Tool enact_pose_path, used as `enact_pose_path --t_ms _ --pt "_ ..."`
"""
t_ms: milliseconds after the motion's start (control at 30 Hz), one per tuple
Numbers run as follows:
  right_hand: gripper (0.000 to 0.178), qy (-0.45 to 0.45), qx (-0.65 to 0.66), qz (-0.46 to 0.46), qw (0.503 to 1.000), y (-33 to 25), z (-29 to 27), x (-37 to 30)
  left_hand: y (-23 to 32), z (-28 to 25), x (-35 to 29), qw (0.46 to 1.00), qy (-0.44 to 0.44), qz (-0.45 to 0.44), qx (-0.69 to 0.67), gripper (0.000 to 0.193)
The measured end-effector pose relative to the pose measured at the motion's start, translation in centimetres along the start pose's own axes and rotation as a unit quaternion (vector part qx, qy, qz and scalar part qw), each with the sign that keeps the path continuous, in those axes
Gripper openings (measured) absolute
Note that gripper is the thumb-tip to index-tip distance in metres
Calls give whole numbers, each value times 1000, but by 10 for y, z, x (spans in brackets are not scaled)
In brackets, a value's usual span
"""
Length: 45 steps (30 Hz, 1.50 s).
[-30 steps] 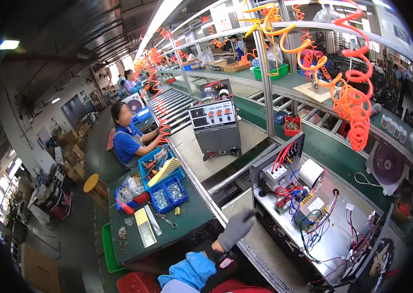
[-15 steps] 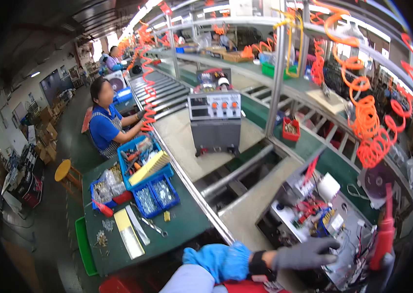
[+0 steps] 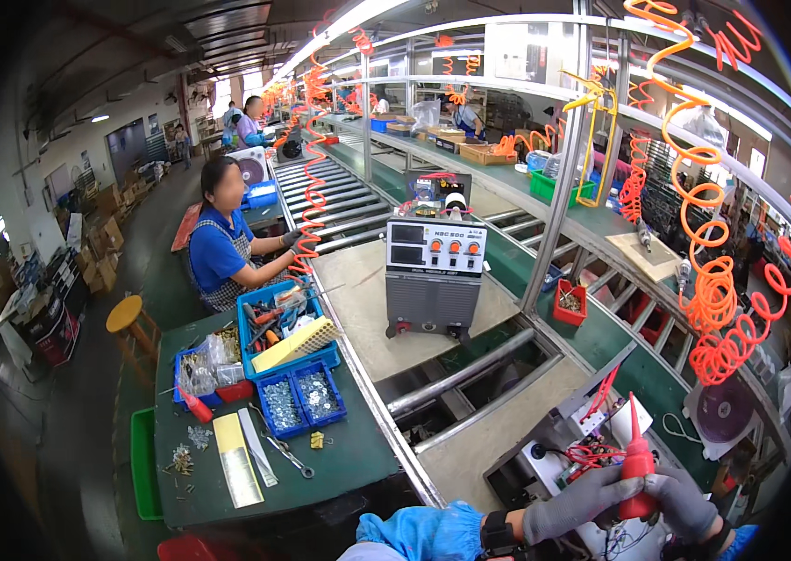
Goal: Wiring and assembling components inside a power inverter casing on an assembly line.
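Both hands wear grey gloves at the lower right. My left hand (image 3: 575,505) has its fingers closed on the side of a red squeeze bottle (image 3: 638,465), and my right hand (image 3: 685,503) grips it from the other side. The bottle stands roughly upright, its long tapered nozzle pointing up. Beneath and behind it lies an opened machine chassis (image 3: 545,467) with red wires, circuit parts and a white cylinder (image 3: 634,423). My hands and the bottle cover part of the chassis.
A finished-looking machine (image 3: 434,280) stands on the roller line ahead. On the green side table (image 3: 349,449) are blue bins (image 3: 281,404) of small hardware, a wrench (image 3: 297,458) and a yellow strip (image 3: 236,458). Orange coiled hoses (image 3: 713,280) hang at right. A co-worker (image 3: 227,243) sits at left.
My left hand, earlier stretched out over the chassis, now closes on the red bottle. The bottle has moved left from the right edge with my right hand. The head view has shifted.
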State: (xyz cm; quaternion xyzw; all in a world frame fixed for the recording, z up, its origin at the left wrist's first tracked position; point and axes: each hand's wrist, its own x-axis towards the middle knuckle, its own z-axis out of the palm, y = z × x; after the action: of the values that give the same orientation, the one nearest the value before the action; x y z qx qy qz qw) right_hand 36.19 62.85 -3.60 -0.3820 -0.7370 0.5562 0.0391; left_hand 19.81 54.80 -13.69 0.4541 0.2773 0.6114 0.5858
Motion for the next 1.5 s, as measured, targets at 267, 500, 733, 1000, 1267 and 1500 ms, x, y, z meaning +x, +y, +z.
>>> enact_pose_path --t_ms 267,500,733,1000,1267,1500 --pt "43 -49 -48 101 993 24 -44 33 -7 12 24 981 92 -162 -62 46" --pt "37 -33 41 77 996 10 -61 62 17 15 59 970 140 -179 -85 40" --pt "36 -17 34 80 996 19 -86 104 9 -5 99 979 124 -139 -86 38" --pt "40 -19 6 53 998 19 -89 122 -4 -20 110 971 173 -151 -69 37" --pt "43 -17 -10 70 997 26 -88 130 -12 -23 108 969 172 -155 -89 38" --pt "40 -20 -15 93 995 8 -81 118 -15 -19 100 956 217 -145 -136 34"
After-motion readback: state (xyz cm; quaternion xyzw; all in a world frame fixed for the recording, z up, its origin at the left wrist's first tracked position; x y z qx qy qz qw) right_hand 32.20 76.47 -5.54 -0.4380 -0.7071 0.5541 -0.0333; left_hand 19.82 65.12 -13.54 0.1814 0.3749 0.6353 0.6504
